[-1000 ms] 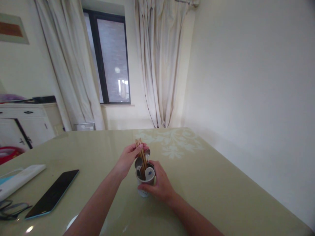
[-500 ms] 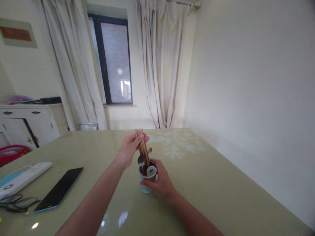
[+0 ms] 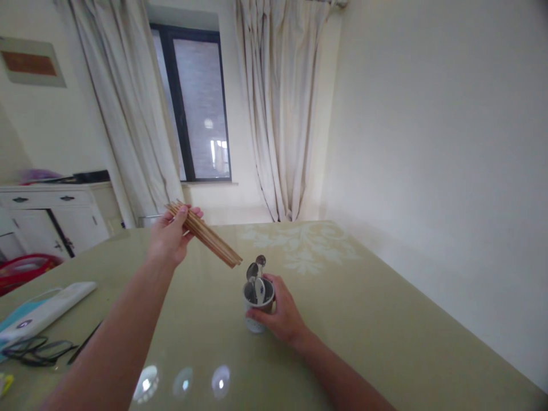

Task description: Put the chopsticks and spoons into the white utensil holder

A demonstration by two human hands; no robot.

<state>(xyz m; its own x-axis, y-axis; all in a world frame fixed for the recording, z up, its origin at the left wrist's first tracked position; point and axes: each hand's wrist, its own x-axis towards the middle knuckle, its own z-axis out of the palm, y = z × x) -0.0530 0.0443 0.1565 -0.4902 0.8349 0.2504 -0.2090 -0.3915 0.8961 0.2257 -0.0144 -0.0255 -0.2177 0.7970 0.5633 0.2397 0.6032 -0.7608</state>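
My left hand (image 3: 173, 231) is closed round a bundle of wooden chopsticks (image 3: 209, 237), held tilted above the table, their lower ends pointing right toward the utensil holder. The utensil holder (image 3: 253, 323), a pale cup with small holes in its wall, stands upright on the table. My right hand (image 3: 280, 311) grips it from the right side, thumb across the front. Several spoons stand in the holder: a dark metal spoon (image 3: 252, 271), another metal spoon (image 3: 261, 260) behind it and a white spoon (image 3: 259, 290) in front.
On the left of the glossy green table (image 3: 359, 319) lie a white power strip (image 3: 55, 311), eyeglasses (image 3: 40, 349) and a dark phone (image 3: 85, 342), mostly hidden behind my left forearm. A white cabinet (image 3: 81, 217) and a red basket (image 3: 25, 279) stand beyond the left edge.
My left hand has lifted the chopsticks out of the holder and moved left, tilting them from nearly upright to slanted. My right hand still grips the holder. The left forearm now covers most of the phone.
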